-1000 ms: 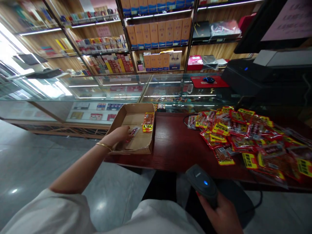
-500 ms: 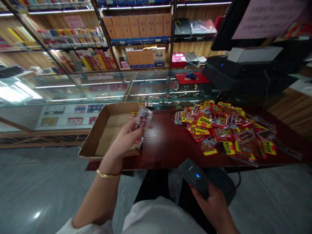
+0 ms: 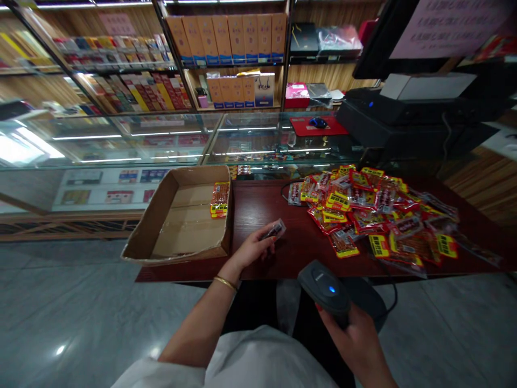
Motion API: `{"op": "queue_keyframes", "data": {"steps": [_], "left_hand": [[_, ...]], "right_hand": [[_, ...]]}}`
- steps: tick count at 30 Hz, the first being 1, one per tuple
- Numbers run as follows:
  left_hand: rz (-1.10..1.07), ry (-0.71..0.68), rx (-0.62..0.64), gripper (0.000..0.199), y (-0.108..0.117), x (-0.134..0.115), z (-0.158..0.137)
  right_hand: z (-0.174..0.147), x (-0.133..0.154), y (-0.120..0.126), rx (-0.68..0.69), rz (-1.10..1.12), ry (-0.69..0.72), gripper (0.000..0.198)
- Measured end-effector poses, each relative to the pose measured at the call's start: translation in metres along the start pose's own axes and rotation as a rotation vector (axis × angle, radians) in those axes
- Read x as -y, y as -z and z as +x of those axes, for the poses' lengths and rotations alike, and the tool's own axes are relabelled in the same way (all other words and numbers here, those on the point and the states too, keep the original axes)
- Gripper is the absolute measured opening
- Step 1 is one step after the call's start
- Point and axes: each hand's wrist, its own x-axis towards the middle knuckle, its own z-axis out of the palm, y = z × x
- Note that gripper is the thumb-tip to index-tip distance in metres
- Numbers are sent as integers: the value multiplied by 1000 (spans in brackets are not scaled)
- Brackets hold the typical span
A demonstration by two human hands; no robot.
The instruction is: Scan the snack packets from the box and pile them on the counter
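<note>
My left hand [image 3: 255, 247] is closed on a small clear-and-dark snack packet [image 3: 277, 229], held just above the dark red table. In my right hand [image 3: 350, 328] is a black barcode scanner [image 3: 324, 288] with a lit blue light, its head pointing up and left toward the held packet. Left of my left hand stands an open cardboard box [image 3: 183, 254], in which a red and yellow snack packet [image 3: 219, 199] lies at the right side. On the right of the table is a heap of similar snack packets [image 3: 355, 202].
Behind the table runs a glass display counter [image 3: 161, 145] with a blue-lit mouse [image 3: 318, 123] on a red mat. A black monitor [image 3: 379, 43] and dark till equipment [image 3: 404, 118] stand at the right. Shelves of boxes [image 3: 230, 40] line the back.
My left hand has moved right and nearer to me with the packet, from beside the box to over the table. The scanner has barely moved.
</note>
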Motion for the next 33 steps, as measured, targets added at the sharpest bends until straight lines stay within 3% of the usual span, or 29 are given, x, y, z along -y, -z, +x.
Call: {"op": "queue_keyframes", "data": {"steps": [8, 12, 22, 33], "left_hand": [[-321, -28, 87, 64, 11, 13, 4], [-314, -10, 136, 67, 13, 14, 5], [-270, 55, 105, 69, 8, 2, 3], [-243, 41, 132, 69, 9, 3, 4]], "right_hand": [[6, -4, 1, -40, -37, 60, 30], [12, -4, 1, -40, -36, 35, 31], [14, -8, 2, 28, 10, -103, 42], [16, -2, 5, 78, 6, -104, 42]]}}
